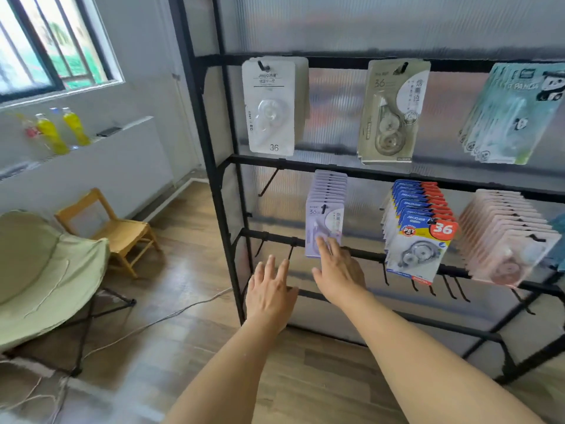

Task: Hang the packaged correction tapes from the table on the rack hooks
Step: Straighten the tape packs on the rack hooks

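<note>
A black rack (214, 154) stands before me with packaged correction tapes hanging on its hooks. On the middle row a stack of purple packs (325, 209) hangs from a hook. My right hand (339, 270) has straight fingers, and its fingertips touch the lower part of the front purple pack. My left hand (270, 293) is open with spread fingers, just left of it, near an empty hook (290, 252), holding nothing. Blue-and-red packs (419, 228) and pink packs (504, 237) hang to the right. The table is out of view.
White packs (270, 108), beige packs (391, 111) and panda packs (513, 114) hang on the top row. Several empty hooks (452, 286) line the lower bar. A green folding chair (46, 280), a small wooden chair (110, 228) and cables lie on the floor at the left.
</note>
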### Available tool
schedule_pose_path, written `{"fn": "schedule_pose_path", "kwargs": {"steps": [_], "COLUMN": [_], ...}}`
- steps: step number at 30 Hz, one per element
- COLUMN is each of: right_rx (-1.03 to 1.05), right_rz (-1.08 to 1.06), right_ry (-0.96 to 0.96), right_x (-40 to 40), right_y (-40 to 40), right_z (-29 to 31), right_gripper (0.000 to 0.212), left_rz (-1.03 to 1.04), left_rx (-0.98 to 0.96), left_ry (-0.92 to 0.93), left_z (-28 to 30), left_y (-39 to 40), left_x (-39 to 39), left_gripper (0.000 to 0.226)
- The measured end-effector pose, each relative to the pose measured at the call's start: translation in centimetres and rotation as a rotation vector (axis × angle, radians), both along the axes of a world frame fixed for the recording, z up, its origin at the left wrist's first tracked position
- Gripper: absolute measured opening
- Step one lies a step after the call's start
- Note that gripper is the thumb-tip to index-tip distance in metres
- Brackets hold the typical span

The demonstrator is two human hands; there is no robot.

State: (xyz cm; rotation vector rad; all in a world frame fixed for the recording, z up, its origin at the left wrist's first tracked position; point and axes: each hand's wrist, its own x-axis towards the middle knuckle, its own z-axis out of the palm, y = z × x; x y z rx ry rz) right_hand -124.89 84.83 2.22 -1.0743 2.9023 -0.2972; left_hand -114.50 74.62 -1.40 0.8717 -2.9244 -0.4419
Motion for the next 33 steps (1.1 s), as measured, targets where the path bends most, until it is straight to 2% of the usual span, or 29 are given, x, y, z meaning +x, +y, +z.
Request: {"fn": "schedule_pose_path", "kwargs": {"steps": [6,16,27,33], "right_rx": [0.035,0.099,0.137,0.185], "right_rz": [0.21,0.602,0.88,1.024], "right_ry": [-0.077,-0.088,-0.07,-0.055], "right_x": [6.4,21.5,44.3,54.9], "right_y": [-3.5,-15.0,-29.2,-34.7], "right_z": [-0.3,0.2,-0.2,-0.9], "right_gripper": [0.067,0.064,0.059,0.059], "left_rz": [0.256,0.63,0.964,1.115], "left_rx": [0.024,-0.009,0.015,0.045], "left_ry": [-0.013,-0.045,-0.079,-0.117], "left_z": [-0.2,0.9,1.7,0.5], "left_y": [-1.8,-8.6,-17.6,-20.2], "left_x": [8.5,25.9,52.2,62.9], "left_gripper": [0.062,0.065,0.065,0.064]}}
